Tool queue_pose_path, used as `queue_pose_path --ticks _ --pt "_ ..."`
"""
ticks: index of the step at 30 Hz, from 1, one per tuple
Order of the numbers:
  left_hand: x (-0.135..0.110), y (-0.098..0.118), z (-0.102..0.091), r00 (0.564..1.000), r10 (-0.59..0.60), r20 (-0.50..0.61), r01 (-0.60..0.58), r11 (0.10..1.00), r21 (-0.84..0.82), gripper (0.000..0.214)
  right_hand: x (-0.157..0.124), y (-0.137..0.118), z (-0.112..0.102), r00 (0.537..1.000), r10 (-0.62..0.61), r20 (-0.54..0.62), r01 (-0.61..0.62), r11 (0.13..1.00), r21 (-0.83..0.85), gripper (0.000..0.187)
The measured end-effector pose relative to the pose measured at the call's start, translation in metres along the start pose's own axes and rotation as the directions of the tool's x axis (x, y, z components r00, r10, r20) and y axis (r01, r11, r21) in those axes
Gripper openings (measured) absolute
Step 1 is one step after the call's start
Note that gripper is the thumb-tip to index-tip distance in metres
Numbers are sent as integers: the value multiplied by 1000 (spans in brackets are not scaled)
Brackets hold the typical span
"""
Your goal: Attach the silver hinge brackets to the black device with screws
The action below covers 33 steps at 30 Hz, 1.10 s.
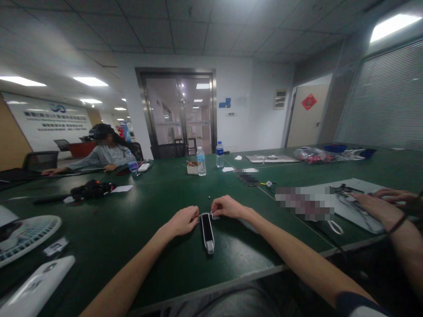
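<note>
A long, narrow device (207, 229) with a white frame and a dark panel lies on the green table (178, 264), pointing toward me. My left hand (183, 221) is at its far left corner, thumb and fingers pinched together. At the far right corner, my right hand (228, 208) is also closed in a pinch. A small silvery part (215, 216) shows beneath the right fingertips. What either pinch holds is too small or too covered to make out.
Two water bottles (201, 162) and a small box (192, 167) stand ahead. Right, another person's hands (376, 204) work over a white board (358, 220). Left are a white fan guard (49, 224), a white panel (39, 286) and black gear (92, 189). Another person (105, 152) sits across.
</note>
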<state>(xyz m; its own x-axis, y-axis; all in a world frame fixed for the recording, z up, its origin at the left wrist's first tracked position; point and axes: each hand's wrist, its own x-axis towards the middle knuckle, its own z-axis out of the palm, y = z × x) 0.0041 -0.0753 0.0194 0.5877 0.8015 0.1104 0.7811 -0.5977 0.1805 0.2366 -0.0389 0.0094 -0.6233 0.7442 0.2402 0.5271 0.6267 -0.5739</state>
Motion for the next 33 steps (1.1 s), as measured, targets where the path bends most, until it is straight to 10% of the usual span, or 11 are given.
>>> queue_pose_path --ticks 16,33 --pt "2 -2 2 996 -14 -92 10 999 -44 17 -2 11 -16 988 8 -155 6 996 89 15" --pt "1 6 5 873 205 -444 -200 978 58 10 10 -29 39 952 61 -301 147 771 620 30"
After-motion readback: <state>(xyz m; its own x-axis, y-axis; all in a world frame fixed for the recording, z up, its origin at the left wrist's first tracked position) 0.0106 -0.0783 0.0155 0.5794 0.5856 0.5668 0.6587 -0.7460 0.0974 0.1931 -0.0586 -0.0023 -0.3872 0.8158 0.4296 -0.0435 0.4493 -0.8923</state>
